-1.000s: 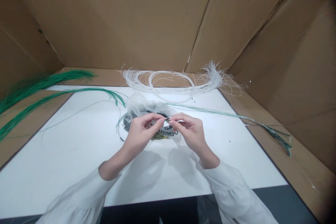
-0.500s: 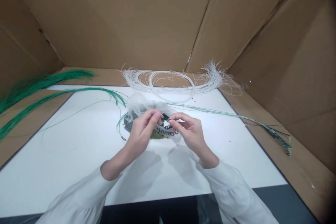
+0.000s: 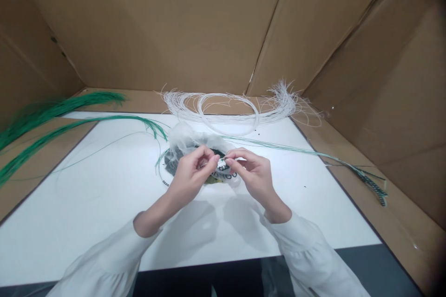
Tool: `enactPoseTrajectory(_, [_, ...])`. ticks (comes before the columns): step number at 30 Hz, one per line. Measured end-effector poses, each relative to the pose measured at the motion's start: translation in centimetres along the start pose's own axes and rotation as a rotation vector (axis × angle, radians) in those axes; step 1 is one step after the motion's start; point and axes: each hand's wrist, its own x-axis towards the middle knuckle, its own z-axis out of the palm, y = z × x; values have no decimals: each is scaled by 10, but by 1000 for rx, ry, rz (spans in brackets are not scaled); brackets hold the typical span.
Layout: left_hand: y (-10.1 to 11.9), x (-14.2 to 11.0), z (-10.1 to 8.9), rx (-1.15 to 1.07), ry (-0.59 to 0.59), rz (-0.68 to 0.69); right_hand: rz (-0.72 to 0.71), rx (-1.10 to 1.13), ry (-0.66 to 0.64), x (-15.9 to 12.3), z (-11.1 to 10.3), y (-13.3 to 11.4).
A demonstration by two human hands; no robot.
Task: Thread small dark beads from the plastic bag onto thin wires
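Note:
My left hand [image 3: 197,167] is closed in a pinch, thumb against forefinger. My right hand [image 3: 252,167] pinches close by on the right, fingertips a small gap from the left ones. A thin wire [image 3: 221,158], pale and greenish, shows between the two pinches; its ends are hidden by the fingers. Both hands are over a crumpled clear plastic bag [image 3: 184,135] with dark lettering and small dark pieces inside. Small white pieces [image 3: 221,164] lie in the bag's opening, partly hidden. One wire loops out at the bag's left, with small black pieces [image 3: 165,183] at its end.
Green wire bundles [image 3: 80,123] lie at the left. Coiled white wires [image 3: 228,113] spread along the back edge. Thin green wires run right to a bunch threaded with dark pieces [image 3: 372,185]. Cardboard walls [image 3: 156,23] enclose the back and sides of the white tabletop [image 3: 104,213].
My left hand drew slightly back and up from the right one, then came down again beside it. The thin wire shows between them again. My right hand has barely moved.

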Motion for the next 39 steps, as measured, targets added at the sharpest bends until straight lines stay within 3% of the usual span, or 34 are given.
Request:
enactPoseTrajectory(12, [0, 0, -2, 51, 19, -4, -237, -218, 41, -1, -1, -5])
enactPoseTrajectory(39, [1, 2, -2, 61, -5, -3, -355, -311, 47, 0, -2, -3])
